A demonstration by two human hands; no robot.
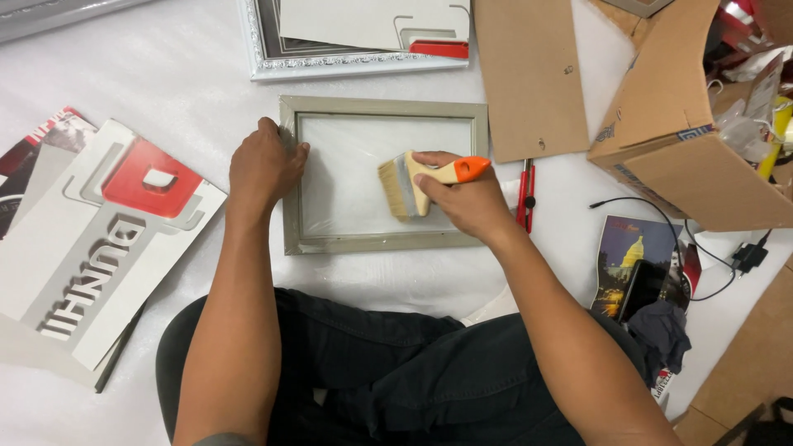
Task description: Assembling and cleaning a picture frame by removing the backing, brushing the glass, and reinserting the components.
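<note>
A grey picture frame [384, 175] lay flat under both hands. The left hand [263, 165] pressed, fingers curled, on its upper-left corner; the right hand [462, 198] gripped a flat paintbrush [413, 183], bristles on the glass. Just right of that hand lay a red cutter [526, 195], beyond it a cardboard box [669, 116].

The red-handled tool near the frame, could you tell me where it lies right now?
In the head view, the red-handled tool lies on the white sheet just right of the grey frame, beside the right hand and below the brown backing board.
</note>
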